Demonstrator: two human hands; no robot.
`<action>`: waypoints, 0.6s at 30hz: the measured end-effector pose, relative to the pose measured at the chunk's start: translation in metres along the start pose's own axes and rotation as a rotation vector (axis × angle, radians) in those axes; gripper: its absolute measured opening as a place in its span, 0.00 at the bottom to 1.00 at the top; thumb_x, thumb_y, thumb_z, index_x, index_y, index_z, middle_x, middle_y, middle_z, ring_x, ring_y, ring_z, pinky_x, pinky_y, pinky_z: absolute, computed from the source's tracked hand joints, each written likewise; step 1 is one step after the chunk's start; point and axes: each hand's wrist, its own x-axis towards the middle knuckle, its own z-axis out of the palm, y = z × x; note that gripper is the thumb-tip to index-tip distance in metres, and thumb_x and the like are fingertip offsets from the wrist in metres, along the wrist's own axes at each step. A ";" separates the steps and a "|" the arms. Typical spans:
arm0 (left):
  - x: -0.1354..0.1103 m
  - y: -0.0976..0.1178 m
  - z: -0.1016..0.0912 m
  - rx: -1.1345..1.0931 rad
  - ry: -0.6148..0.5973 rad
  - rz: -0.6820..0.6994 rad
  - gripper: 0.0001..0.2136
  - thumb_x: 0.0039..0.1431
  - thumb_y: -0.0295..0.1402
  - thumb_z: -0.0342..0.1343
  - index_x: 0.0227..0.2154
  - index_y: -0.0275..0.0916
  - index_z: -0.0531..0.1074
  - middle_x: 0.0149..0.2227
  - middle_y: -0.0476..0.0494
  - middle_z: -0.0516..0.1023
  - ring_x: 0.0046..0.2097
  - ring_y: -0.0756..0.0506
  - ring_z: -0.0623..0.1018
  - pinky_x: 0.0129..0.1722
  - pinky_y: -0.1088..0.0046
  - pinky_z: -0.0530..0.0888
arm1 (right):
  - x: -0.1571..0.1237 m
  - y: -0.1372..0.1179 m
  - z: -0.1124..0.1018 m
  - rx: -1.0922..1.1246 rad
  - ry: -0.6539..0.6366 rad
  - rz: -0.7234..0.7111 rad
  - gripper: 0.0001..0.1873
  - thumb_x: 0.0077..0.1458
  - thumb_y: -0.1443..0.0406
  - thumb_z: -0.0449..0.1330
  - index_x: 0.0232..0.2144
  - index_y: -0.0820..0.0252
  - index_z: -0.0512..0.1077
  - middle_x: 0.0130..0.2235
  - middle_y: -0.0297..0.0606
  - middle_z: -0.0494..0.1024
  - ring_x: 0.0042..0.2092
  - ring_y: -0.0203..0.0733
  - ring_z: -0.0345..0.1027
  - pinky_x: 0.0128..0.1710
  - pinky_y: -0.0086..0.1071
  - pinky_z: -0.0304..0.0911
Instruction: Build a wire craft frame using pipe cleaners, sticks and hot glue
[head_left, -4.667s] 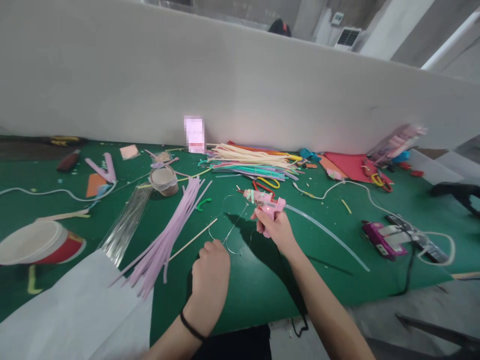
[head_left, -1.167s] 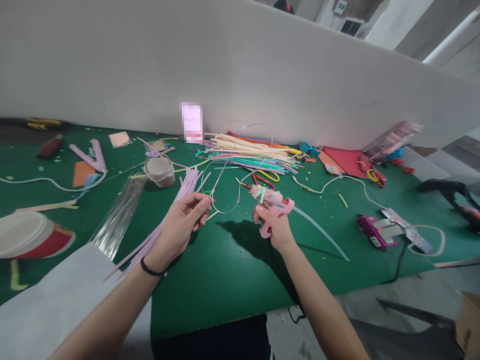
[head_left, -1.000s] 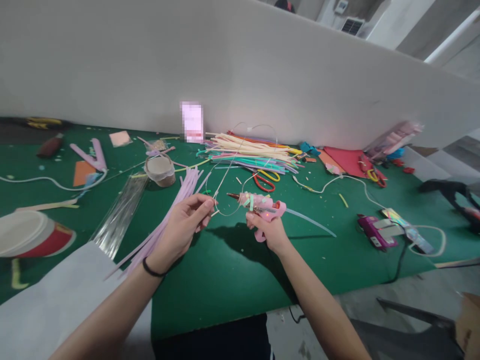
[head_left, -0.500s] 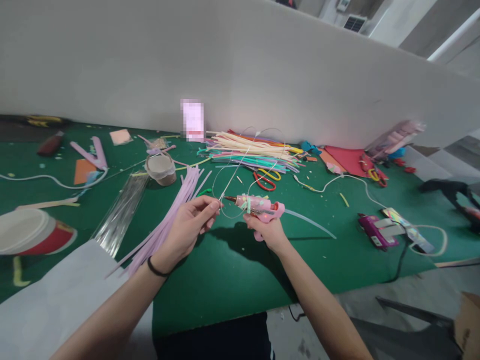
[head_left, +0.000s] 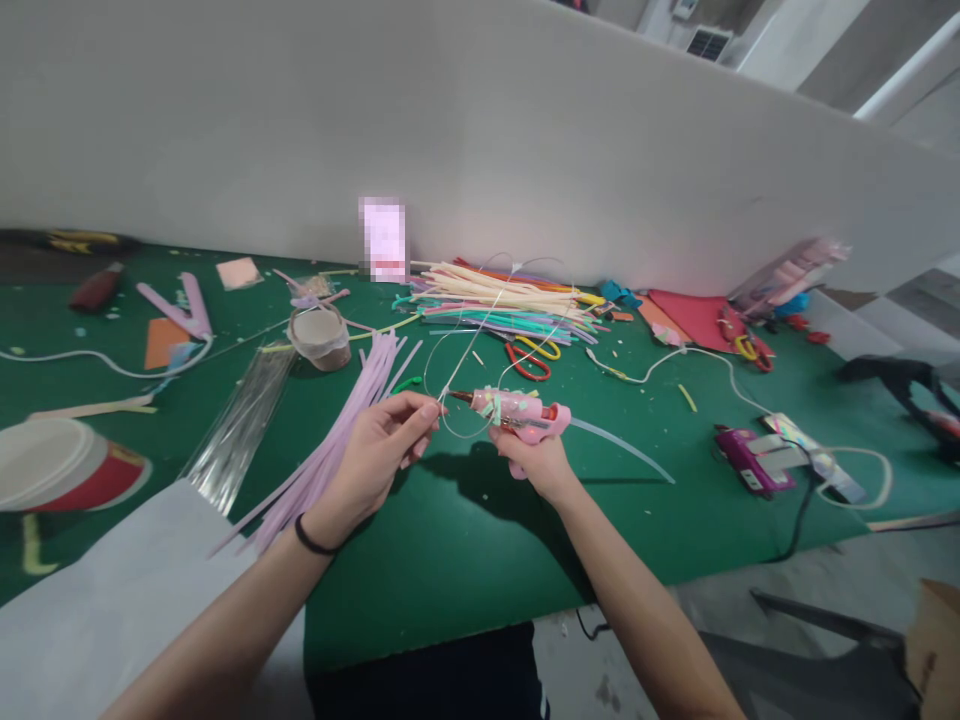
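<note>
Between its thumb and fingers my left hand [head_left: 388, 440] pinches a thin white wire frame [head_left: 471, 345], whose loops and straight stems reach up and away over the table. My right hand [head_left: 538, 462] is wrapped round a pink hot glue gun [head_left: 517, 412]. The gun's dark nozzle points left and meets, or nearly meets, the wire joint at my left fingertips; I cannot tell which. A clear glue stick [head_left: 626, 446] trails from the gun's back. Beneath and beside my left wrist lies a bundle of lilac pipe cleaners [head_left: 349, 425].
Multicoloured pipe cleaners [head_left: 502, 290] lie along the back with scissors [head_left: 529, 360] in front. A cup [head_left: 320, 336] and silver strips [head_left: 244, 425] are at left, near a red-and-white tub [head_left: 71, 465]. A purple power adapter [head_left: 752, 462] with cables sits right. White paper [head_left: 172, 600] covers the front left.
Almost nothing differs. The hands, wire frame and glue gun hold the same place, and the view has shifted very slightly.
</note>
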 end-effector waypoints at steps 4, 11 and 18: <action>0.000 0.000 0.000 -0.001 -0.009 0.007 0.12 0.52 0.41 0.65 0.28 0.37 0.74 0.22 0.52 0.68 0.20 0.57 0.63 0.15 0.84 0.54 | 0.001 0.002 -0.001 0.011 -0.002 0.005 0.11 0.40 0.60 0.63 0.18 0.58 0.65 0.16 0.27 0.62 0.16 0.28 0.51 0.13 0.24 0.47; -0.001 0.001 0.001 0.008 -0.002 0.006 0.11 0.53 0.40 0.65 0.28 0.37 0.74 0.23 0.52 0.69 0.20 0.57 0.63 0.15 0.83 0.55 | 0.001 0.003 -0.001 0.016 -0.006 0.002 0.11 0.41 0.61 0.64 0.17 0.58 0.66 0.15 0.27 0.62 0.16 0.29 0.52 0.13 0.25 0.49; 0.001 -0.001 -0.001 0.011 -0.006 0.007 0.11 0.52 0.41 0.65 0.28 0.37 0.74 0.22 0.53 0.69 0.19 0.57 0.63 0.15 0.82 0.54 | 0.002 0.004 -0.002 -0.009 -0.024 -0.012 0.10 0.41 0.61 0.62 0.18 0.57 0.65 0.14 0.25 0.60 0.15 0.29 0.51 0.13 0.26 0.48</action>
